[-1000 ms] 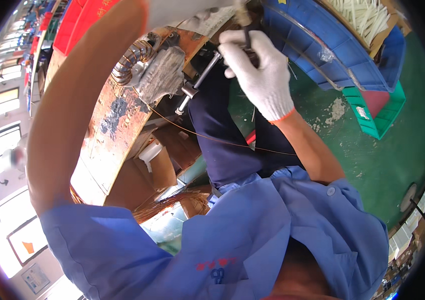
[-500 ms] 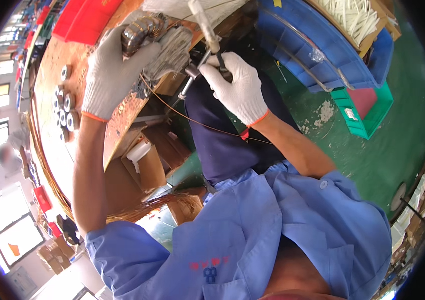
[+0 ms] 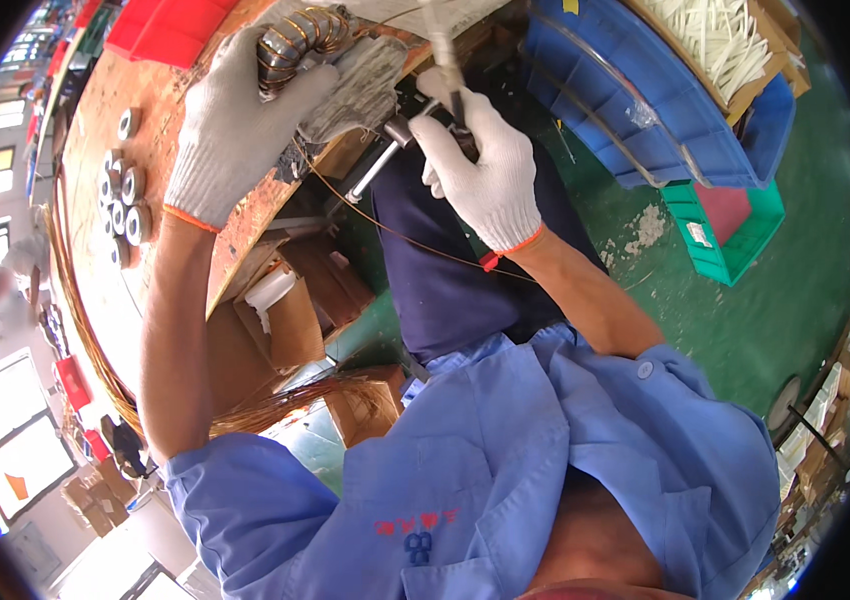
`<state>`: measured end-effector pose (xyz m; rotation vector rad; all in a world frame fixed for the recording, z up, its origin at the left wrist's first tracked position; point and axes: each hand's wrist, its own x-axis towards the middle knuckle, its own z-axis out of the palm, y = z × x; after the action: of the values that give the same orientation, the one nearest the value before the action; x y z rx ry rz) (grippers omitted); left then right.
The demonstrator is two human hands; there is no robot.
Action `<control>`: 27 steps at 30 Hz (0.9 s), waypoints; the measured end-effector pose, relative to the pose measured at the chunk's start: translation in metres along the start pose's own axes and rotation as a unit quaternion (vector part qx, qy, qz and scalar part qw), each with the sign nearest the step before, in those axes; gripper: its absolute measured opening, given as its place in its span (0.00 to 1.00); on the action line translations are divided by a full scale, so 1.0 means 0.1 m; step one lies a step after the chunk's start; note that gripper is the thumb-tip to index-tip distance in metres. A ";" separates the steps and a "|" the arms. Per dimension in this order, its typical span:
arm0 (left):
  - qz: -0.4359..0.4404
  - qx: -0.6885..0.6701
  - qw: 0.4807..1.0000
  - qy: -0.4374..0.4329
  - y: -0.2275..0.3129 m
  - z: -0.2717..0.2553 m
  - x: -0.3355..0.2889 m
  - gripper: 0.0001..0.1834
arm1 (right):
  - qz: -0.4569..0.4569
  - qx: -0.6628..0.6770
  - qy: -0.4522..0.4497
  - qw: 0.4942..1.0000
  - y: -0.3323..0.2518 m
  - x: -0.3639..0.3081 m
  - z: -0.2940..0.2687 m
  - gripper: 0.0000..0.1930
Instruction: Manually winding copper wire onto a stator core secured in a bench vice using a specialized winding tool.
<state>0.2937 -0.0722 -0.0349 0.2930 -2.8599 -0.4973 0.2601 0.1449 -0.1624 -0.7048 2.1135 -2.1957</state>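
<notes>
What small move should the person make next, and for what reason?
Perhaps steady the curved, ribbed tube with the left hand before shifting the right hand: the left hand rests against the tube, its thumb spread away from it, while the right seems to grip a pale-shafted tool nearby.

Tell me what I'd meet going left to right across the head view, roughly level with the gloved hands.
Silver rings → gloved left hand → gloved right hand → pale patch of debris on the floor → green bin.
</notes>
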 end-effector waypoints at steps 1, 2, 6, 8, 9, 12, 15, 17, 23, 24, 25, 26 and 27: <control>0.001 0.001 1.000 -0.002 0.01 -0.01 -0.02 0.26 | 0.109 0.070 -0.003 0.992 0.00 -0.07 0.00 0.14; 0.002 -0.014 1.000 -0.006 0.05 -0.01 0.00 0.27 | 0.211 0.137 0.000 0.968 0.01 -0.11 -0.02 0.13; -0.008 -0.066 0.998 -0.014 0.12 0.00 0.03 0.32 | 0.324 0.395 -0.049 0.858 0.27 -0.36 0.25 0.12; -0.013 -0.085 0.996 -0.011 0.10 0.02 0.01 0.32 | 0.323 0.508 -0.024 0.798 0.16 -0.32 0.51 0.09; -0.021 -0.107 0.994 -0.008 0.11 0.05 0.03 0.32 | 0.339 0.537 -0.038 0.771 0.07 -0.25 0.51 0.08; -0.038 -0.090 0.995 -0.014 0.15 0.02 0.00 0.30 | 0.318 0.420 -0.132 0.840 0.31 -0.20 0.56 0.13; -0.032 -0.095 0.994 -0.032 0.18 0.03 0.02 0.29 | 0.337 0.395 -0.144 0.842 0.29 -0.15 0.46 0.13; -0.021 -0.102 0.994 -0.036 0.14 -0.01 0.02 0.28 | 0.293 0.306 -0.157 0.892 0.36 -0.15 0.42 0.16; -0.040 -0.088 0.995 -0.034 0.11 -0.02 0.01 0.30 | -0.134 -0.244 -0.171 0.945 0.81 0.32 -0.19 0.12; -0.010 -0.119 0.993 -0.006 0.03 0.05 0.03 0.30 | -0.252 -0.213 -0.146 0.933 0.73 0.46 -0.35 0.07; -0.013 -0.150 0.989 -0.006 -0.03 0.15 0.09 0.29 | -0.357 -0.259 -0.152 0.885 0.52 0.61 -0.57 0.13; -0.027 -0.132 0.991 0.001 0.05 0.04 0.06 0.28 | -0.366 -0.306 -0.197 0.856 0.18 0.72 -0.66 0.16; -0.040 -0.118 0.992 0.006 0.12 -0.03 0.02 0.27 | -0.407 -0.323 -0.222 0.825 -0.06 0.80 -0.69 0.16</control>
<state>0.2910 -0.0626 -0.0273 0.3663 -2.7504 -0.8377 0.1679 0.1853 -0.1317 -2.2435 2.5051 -1.1381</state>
